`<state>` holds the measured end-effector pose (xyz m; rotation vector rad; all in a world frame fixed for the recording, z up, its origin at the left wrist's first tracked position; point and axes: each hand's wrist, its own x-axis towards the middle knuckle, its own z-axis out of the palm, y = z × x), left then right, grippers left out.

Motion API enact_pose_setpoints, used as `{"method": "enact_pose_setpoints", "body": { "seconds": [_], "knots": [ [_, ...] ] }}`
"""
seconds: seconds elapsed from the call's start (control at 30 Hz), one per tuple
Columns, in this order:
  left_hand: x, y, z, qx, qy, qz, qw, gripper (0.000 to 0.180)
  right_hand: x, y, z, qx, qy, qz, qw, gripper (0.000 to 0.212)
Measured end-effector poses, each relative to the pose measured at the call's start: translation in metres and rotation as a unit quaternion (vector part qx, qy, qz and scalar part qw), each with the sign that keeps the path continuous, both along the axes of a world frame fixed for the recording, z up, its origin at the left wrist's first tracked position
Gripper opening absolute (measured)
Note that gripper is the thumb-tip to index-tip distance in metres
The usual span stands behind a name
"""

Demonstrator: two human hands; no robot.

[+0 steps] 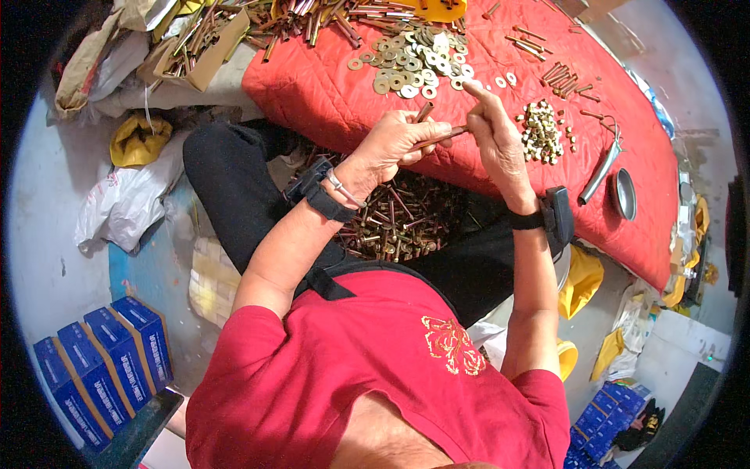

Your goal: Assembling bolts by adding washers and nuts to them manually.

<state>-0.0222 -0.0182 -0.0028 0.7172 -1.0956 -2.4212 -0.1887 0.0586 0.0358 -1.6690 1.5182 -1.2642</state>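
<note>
In my left hand (pixel 394 146), fingers closed, are two thin copper-coloured metal rods (pixel 443 140), one tilted up and one pointing right. My right hand (pixel 500 144) meets the right-hand rod's end with curled fingers, its index finger stretched toward the washers; whether a small part sits in those fingers is hidden. Just beyond the hands lies a heap of flat metal washers (pixel 422 59) on a red quilted cloth (pixel 328 98). To the right is a pile of small brass-coloured nuts (pixel 541 131). Many bolts (pixel 398 223) fill the space between my legs.
More metal rods (pixel 312 19) lie at the back beside an open carton (pixel 195 55). Loose bolts (pixel 558 76), a metal tool (pixel 600 173) and a small dark dish (pixel 624 194) rest at the right. Blue boxes (pixel 105 363) stand at lower left.
</note>
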Motion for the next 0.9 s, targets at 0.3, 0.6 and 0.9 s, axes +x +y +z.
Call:
{"method": "enact_pose_setpoints", "body": {
  "seconds": [0.3,0.6,0.9],
  "knots": [
    [-0.001,-0.004,-0.015,0.001,0.027,-0.003,1.0,0.015,0.0,-0.001,-0.012,-0.05,0.01,-0.03,0.998,0.041],
    [0.002,-0.008,-0.015,0.001,0.03,-0.025,0.999,0.014,0.0,-0.001,-0.005,-0.028,0.047,-0.041,0.998,0.043],
    [0.0,-0.004,-0.018,0.015,0.003,-0.008,1.0,0.014,-0.001,-0.007,-0.012,0.017,0.064,-0.093,0.993,0.042]
  ]
}}
